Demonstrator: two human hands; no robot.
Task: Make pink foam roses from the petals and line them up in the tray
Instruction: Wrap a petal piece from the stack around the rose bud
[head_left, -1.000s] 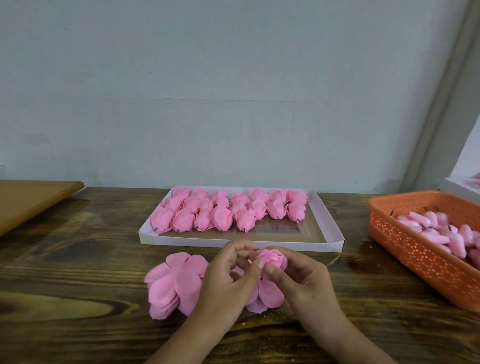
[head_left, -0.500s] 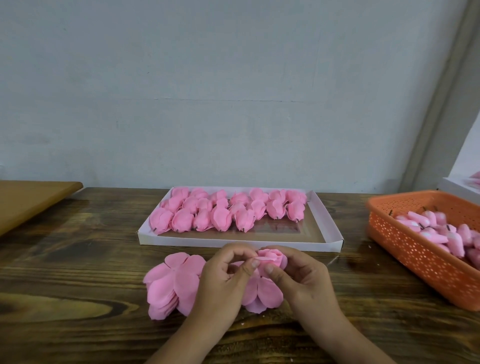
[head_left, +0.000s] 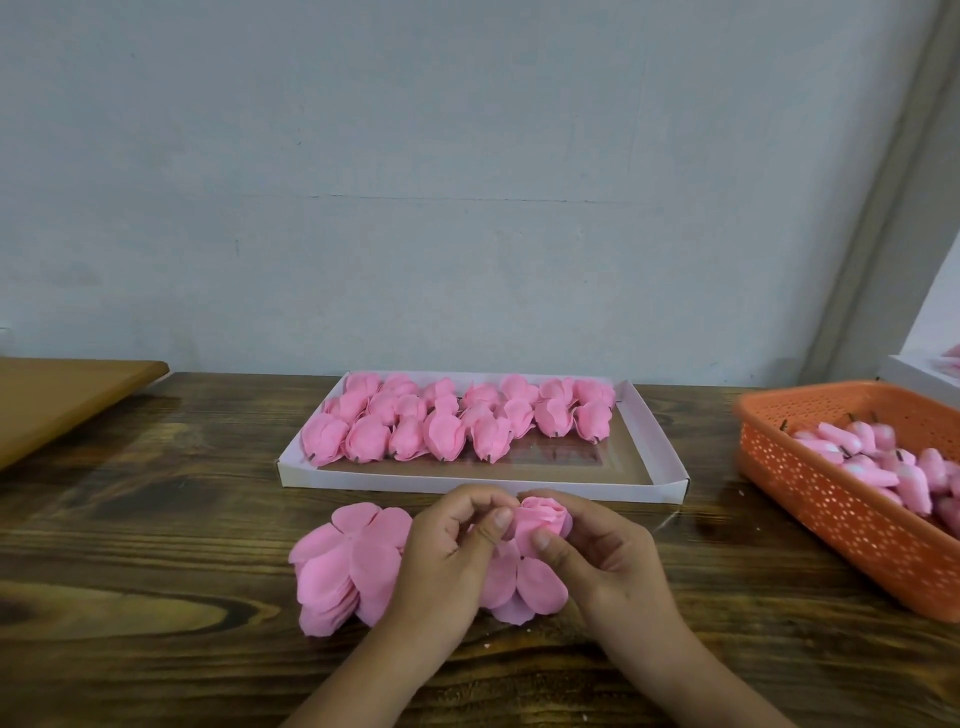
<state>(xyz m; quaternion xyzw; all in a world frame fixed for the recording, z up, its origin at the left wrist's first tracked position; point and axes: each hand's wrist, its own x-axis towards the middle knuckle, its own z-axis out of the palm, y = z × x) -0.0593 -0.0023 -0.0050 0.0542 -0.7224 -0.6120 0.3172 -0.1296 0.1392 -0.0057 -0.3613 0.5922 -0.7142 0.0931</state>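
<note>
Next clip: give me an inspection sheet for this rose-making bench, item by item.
Surface: dark wooden table.
Job's things: white tray with rows of finished roses; stack of petals; rose in progress.
Clutter: orange basket of pink buds; brown board.
Hands: left hand and right hand both pinch the rose.
Cables: nothing seen.
Surroundings: pale wall.

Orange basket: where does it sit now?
In the head view, the orange basket sits at the table's right edge, right of the white tray.
</note>
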